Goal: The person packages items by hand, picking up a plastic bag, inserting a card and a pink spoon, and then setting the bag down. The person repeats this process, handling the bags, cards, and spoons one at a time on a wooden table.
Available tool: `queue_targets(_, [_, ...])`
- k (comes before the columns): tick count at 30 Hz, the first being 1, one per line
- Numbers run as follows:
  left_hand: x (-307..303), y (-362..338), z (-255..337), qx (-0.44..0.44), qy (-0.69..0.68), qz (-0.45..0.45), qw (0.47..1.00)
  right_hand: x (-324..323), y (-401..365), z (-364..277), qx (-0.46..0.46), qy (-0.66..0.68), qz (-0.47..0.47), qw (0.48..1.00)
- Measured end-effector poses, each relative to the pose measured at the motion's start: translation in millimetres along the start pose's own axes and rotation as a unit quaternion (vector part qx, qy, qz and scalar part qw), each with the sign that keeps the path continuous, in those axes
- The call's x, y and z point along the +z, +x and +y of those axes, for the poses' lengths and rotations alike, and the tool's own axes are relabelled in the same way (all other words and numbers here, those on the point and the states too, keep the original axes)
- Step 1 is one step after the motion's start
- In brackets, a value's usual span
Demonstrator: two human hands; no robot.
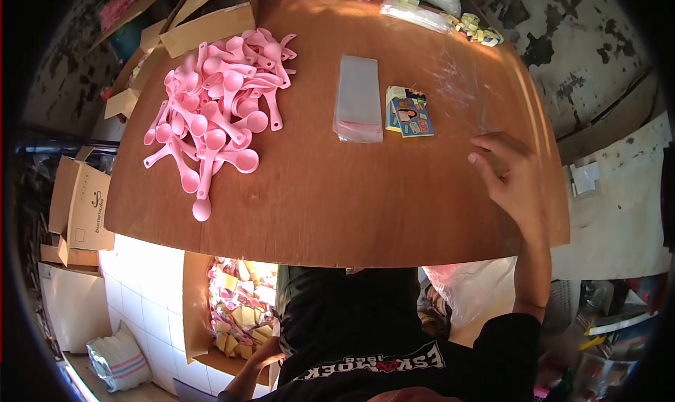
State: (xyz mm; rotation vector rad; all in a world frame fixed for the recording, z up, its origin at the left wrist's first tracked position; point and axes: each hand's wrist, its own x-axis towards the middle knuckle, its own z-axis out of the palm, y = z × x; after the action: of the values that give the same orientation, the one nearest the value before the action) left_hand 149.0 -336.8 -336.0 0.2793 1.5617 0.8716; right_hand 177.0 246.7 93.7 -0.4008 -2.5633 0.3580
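My right hand (510,168) hovers over the right part of the brown table (302,212), thumb and fingers apart with nothing between them. Nearest to it is a small stack of printed cards (413,117), the top one blue with a picture. Beside the cards lies a flat pile of clear plastic bags (358,99). Down at the lower left, my left hand (268,351) is by the rim of a cardboard box (197,310) next to my body; its fingers are hidden. A heap of pink measuring spoons (214,138) covers the table's left side.
Inside the low box are many packed pieces with yellowish cards (246,317). Open cartons (211,22) stand at the back left, another carton (88,201) at the left. Clear plastic packs (415,16) and a yellow-patterned strip bundle (478,30) lie along the far edge.
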Motion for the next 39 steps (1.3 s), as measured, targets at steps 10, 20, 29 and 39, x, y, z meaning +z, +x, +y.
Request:
queue_targets(10, [5, 9, 9, -0.146, -0.05, -0.092, 0.984, -3, 36, 23, -0.034, -0.019, -0.019, 0.999])
queue_targets(20, [9, 0, 67, -0.134, -0.041, -0.066, 0.988, 25, 61, 44, 0.002, 0.071, -0.075, 0.995])
queue_targets(29, [5, -2, 76, -0.14, -0.012, -0.089, 0.986, 65, 74, 47, -0.098, 0.027, -0.193, 0.976])
queue_targets(39, [-46, -11, 160, -0.158, 0.235, -0.121, 0.951, 121, 103, 9, -0.159, 0.044, -0.107, 0.981])
